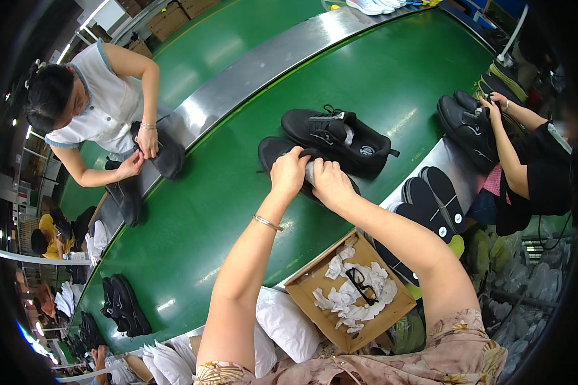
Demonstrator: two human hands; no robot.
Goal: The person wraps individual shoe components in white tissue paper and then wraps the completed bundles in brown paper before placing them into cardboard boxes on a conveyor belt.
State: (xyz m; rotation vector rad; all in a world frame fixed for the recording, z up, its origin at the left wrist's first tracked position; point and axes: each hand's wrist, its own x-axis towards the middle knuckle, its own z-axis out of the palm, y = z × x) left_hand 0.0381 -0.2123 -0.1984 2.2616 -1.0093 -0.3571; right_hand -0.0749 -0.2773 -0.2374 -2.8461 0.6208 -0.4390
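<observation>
On the green conveyor belt, a pair of black lace-up shoes lies side by side in front of me. My left hand [289,173] and my right hand [331,184] are both closed on the nearer black shoe [273,150], gripping it around its opening. A greyish-white patch shows between my hands; whether it is lining or stuffing I cannot tell. My fingers and forearms hide much of this shoe. Just beyond it, touching or nearly so, is the other black shoe [315,128], laces on top and heel toward the right.
A cardboard box [292,292] of crumpled paper and black-framed glasses [361,285] sits near my body, beside white packets [286,321]. Black insoles [424,199] lie along the right edge. Across the belt and at right, two people handle black shoes. More shoes [125,305] stand left.
</observation>
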